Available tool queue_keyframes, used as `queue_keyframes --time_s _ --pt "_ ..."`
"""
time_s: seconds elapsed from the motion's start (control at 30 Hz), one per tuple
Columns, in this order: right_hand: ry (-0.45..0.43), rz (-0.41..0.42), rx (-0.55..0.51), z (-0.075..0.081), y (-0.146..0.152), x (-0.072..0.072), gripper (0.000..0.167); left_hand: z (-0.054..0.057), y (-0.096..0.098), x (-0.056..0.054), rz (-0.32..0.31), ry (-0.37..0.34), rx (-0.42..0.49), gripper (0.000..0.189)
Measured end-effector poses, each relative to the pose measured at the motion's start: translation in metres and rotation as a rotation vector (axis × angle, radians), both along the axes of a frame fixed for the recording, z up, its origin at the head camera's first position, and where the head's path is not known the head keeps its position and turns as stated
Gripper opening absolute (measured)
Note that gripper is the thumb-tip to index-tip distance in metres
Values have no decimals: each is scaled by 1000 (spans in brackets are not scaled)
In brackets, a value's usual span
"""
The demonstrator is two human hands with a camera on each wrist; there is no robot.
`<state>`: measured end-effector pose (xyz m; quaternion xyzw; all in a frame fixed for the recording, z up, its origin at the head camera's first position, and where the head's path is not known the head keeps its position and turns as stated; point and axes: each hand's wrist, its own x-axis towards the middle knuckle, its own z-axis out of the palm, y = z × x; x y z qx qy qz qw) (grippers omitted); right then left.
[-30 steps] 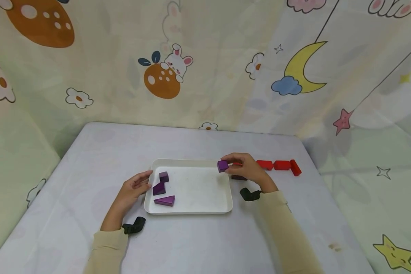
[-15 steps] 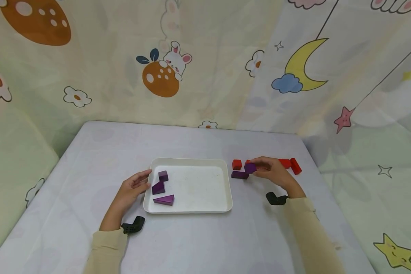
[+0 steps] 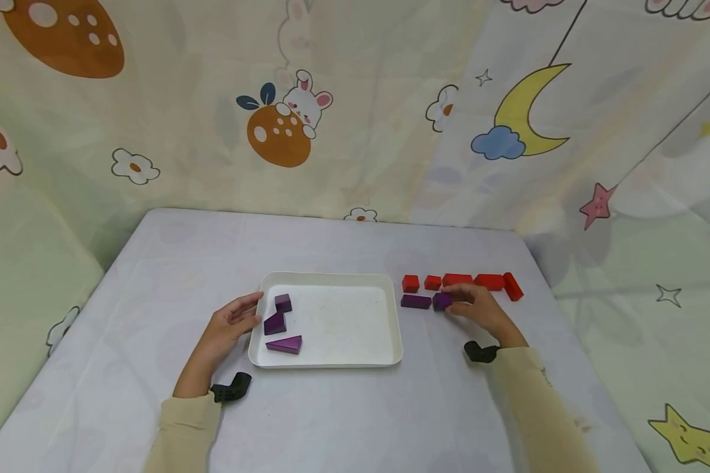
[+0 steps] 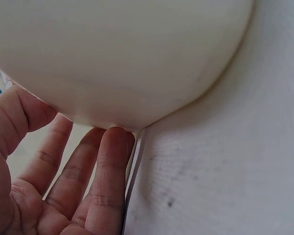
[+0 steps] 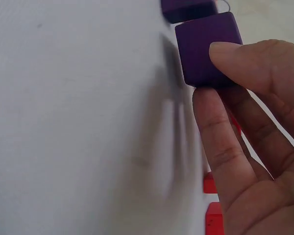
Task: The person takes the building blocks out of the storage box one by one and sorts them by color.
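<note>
My right hand (image 3: 479,309) pinches a dark purple cube-shaped block (image 3: 442,301) between thumb and fingers, close over the table right of the tray. In the right wrist view the thumb lies across one face of the block (image 5: 201,54), fingertips behind and below it. A long purple block (image 3: 416,301) lies just left of it. My left hand (image 3: 227,328) rests at the left edge of the white tray (image 3: 325,366), thumb and relaxed fingertips touching its rim and side wall (image 4: 137,63). Inside the tray's left part lie a small purple cube (image 3: 283,303), a purple angled block (image 3: 275,323) and a purple wedge (image 3: 284,345).
Behind the right hand runs a row of red blocks: a cube (image 3: 411,284), a smaller block (image 3: 432,282), longer pieces (image 3: 488,282) and a tilted one at the end (image 3: 513,286). A pale cloth covers the table (image 3: 343,420); a patterned curtain (image 3: 367,131) hangs behind.
My right hand has carried the purple block from over the tray's right rim to the right, then lowered it beside the long purple block. The left hand stays at the tray.
</note>
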<state>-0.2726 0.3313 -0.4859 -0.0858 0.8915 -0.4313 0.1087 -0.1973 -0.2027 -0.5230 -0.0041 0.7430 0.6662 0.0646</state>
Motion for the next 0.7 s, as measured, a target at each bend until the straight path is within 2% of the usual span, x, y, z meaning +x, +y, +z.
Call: queue_keyframes --time_s 0.17,0.27,0.5,0.7 --pt "-3 -21 -4 -8 -1 0 45 0 1 0 0 5 2 57" --pt "-1 -30 -4 -6 -3 2 47 1 0 1 3 9 -7 57" --pt "52 -28 -3 16 -11 8 43 3 0 2 8 9 2 57" --pt "108 -37 -5 35 -36 12 39 3 1 1 5 8 10 58"
